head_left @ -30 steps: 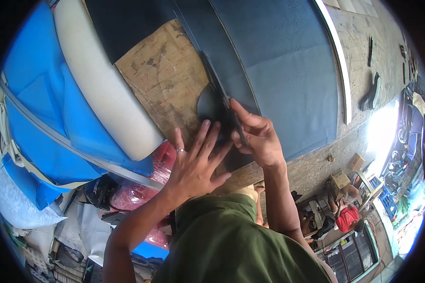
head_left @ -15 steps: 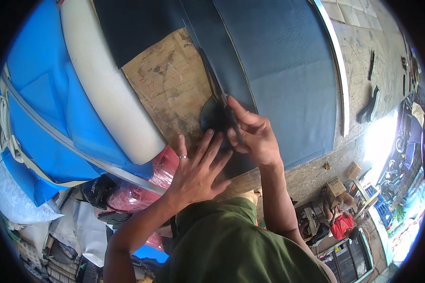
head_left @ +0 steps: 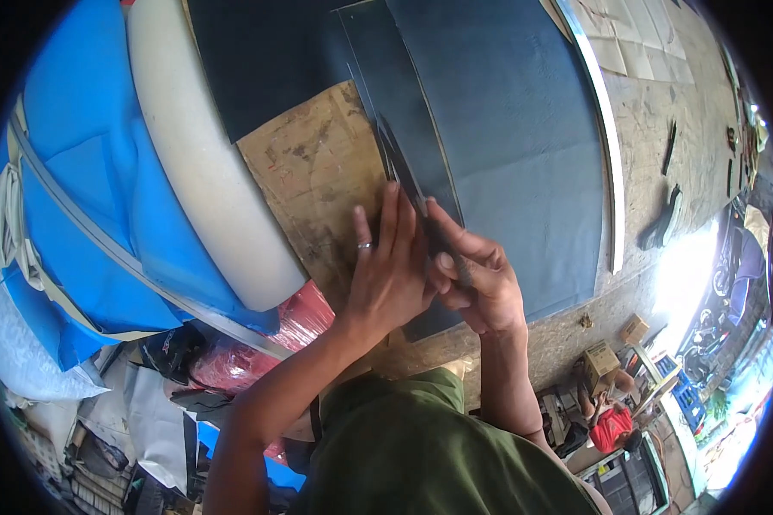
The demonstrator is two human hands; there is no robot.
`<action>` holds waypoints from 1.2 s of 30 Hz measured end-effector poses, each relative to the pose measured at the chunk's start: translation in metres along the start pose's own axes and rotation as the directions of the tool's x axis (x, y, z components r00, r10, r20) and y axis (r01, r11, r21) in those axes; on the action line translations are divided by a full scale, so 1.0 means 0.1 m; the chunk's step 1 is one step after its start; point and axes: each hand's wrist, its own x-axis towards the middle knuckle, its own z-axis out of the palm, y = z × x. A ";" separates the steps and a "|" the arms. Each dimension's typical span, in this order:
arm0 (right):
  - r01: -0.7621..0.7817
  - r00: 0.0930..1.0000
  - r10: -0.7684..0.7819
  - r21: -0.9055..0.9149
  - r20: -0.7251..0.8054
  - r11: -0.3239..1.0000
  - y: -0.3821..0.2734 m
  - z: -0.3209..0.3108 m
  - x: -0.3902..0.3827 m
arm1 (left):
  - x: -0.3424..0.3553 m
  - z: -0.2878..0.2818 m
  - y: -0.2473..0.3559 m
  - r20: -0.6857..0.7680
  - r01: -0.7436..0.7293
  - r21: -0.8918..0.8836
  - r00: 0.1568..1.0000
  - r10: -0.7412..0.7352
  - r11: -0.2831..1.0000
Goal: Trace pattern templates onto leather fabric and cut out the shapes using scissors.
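Note:
In my right hand point(head_left: 483, 279) is a pair of dark scissors point(head_left: 401, 159), long blades pointing away from me along the edge of a dark blue-grey sheet point(head_left: 524, 172). My fingers are closed around the handles, which they partly hide. My left hand point(head_left: 391, 266), with a ring on one finger, lies with fingers stretched out beside the blades, over the sheet's near cut edge. Its fingertips come close to the blades. Pale lines run lengthwise on a narrow strip point(head_left: 408, 103) of the sheet. Left of the blades shows the bare wooden board point(head_left: 305, 172).
A black sheet point(head_left: 258, 60) lies beyond the bare board. At the left are a thick white roll point(head_left: 197, 163) and blue sheeting point(head_left: 86, 189). A long pale straightedge point(head_left: 608, 146) borders the sheet's right side. A person in red point(head_left: 610, 427) is at the lower right.
My left hand has moved up and right, closer to the scissors. My right hand has shifted slightly right and nearer with the scissors. The whole view has shifted a little.

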 end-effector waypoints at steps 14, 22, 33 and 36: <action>0.056 0.998 -0.054 -0.067 0.038 0.996 0.02 0.01 0.33 | 0.05 0.08 0.04 0.136 0.035 -0.062 0.990 -0.026 0.997; 0.036 0.998 -0.032 -0.079 0.059 0.996 0.02 0.01 0.39 | 0.01 0.06 0.05 0.139 0.069 -0.157 0.989 -0.047 0.985; 0.090 0.993 -0.085 -0.068 0.083 0.994 -0.02 0.11 0.63 | -0.03 0.03 0.05 0.181 0.095 -0.255 0.982 -0.049 0.962; 0.068 0.995 -0.065 -0.041 0.074 0.997 -0.06 0.14 0.65 | -0.04 0.04 0.06 0.189 0.104 -0.252 0.980 -0.056 0.962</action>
